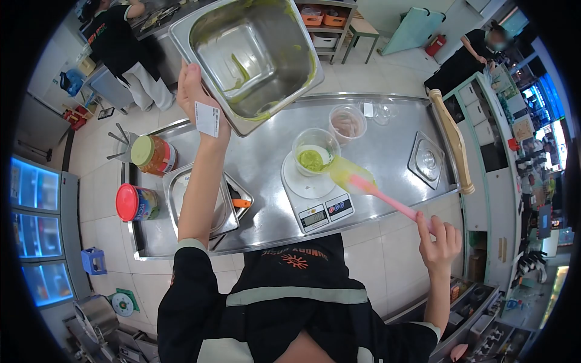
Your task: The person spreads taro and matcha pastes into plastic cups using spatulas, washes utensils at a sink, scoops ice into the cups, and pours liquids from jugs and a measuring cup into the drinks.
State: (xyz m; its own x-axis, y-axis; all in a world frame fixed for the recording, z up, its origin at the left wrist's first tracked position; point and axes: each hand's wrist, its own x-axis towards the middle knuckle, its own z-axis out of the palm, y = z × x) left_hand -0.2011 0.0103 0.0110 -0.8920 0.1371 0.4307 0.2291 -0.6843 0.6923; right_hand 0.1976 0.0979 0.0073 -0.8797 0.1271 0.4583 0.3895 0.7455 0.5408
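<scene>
My left hand [198, 100] grips a deep steel pan [293, 60] by its rim and lifts it, tilted, above the table's far left side. Green paste streaks the pan's inside. A white label [207, 119] shows at my left wrist. Between the fingers of my right hand [440, 242] is the handle of a pink spatula [396, 206], its blade smeared with pale green paste. That blade is beside a clear plastic cup [332, 142], overlapping its edge in view. Green paste [311, 160] lies in the cup, which stands on a white digital scale [305, 192].
A second cup [347, 123] with brownish contents stands behind. Steel lid [426, 160] and wooden bar [451, 142] lie at right. Jars [154, 154] and steel pans [200, 206] occupy the left. Two people [121, 42] [469, 57] work farther off.
</scene>
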